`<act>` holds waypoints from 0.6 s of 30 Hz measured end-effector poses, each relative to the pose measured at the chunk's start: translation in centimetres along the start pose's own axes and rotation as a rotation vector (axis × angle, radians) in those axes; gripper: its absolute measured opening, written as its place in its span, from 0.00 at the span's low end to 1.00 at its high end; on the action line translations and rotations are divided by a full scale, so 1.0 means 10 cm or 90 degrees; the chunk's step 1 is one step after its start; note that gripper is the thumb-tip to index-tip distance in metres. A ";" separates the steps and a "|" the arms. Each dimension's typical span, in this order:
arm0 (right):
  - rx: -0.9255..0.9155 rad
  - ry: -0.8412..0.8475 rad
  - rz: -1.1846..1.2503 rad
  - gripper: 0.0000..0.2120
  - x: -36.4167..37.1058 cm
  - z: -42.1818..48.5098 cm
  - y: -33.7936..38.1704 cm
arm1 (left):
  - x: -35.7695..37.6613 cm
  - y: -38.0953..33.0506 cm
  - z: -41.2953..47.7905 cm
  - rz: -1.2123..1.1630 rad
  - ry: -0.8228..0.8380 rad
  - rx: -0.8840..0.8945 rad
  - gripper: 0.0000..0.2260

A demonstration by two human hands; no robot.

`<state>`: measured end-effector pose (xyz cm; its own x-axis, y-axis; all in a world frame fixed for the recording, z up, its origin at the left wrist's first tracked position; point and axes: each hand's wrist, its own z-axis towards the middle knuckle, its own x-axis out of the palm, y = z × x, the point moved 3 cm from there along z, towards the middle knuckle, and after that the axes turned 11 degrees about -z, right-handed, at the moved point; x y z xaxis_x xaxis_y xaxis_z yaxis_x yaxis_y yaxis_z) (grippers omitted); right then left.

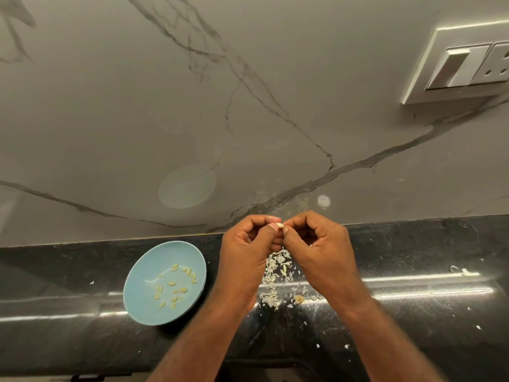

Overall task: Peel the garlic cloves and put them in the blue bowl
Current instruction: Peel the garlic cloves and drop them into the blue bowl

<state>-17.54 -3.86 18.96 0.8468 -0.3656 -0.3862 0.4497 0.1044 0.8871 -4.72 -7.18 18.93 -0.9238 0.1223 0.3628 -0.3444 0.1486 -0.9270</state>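
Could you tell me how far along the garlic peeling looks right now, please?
Done: over a dozen peeled cloves lie in the blue bowl, and loose skins litter the counter. In hand: the left hand and right hand pinch one garlic clove between them. Left: that clove is not yet in the bowl; no unpeeled supply is in view.

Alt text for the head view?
Left hand and right hand pinch a garlic clove above a black countertop strewn with garlic peel. A blue bowl of peeled cloves sits to their left; a marbled wall with a switch plate stands behind.
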 end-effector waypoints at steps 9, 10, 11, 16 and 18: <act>-0.086 -0.026 -0.087 0.02 -0.04 0.01 -0.01 | -0.01 -0.02 -0.03 0.094 0.014 0.053 0.04; -0.103 -0.028 -0.100 0.02 -0.05 0.02 -0.01 | -0.02 -0.03 -0.03 0.107 0.013 0.057 0.04; -0.121 -0.030 -0.112 0.03 -0.06 0.02 -0.01 | -0.03 -0.03 -0.02 0.123 0.014 0.061 0.04; -0.175 -0.032 -0.140 0.02 -0.06 0.02 -0.01 | -0.04 -0.07 -0.02 0.192 0.036 0.083 0.05; -0.173 -0.045 -0.137 0.02 -0.05 0.02 0.00 | -0.03 -0.08 -0.03 0.214 0.039 0.098 0.05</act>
<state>-18.00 -3.83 19.21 0.7070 -0.4677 -0.5304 0.6830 0.2573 0.6835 -4.12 -7.08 19.54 -0.9796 0.1976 0.0371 -0.0496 -0.0587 -0.9970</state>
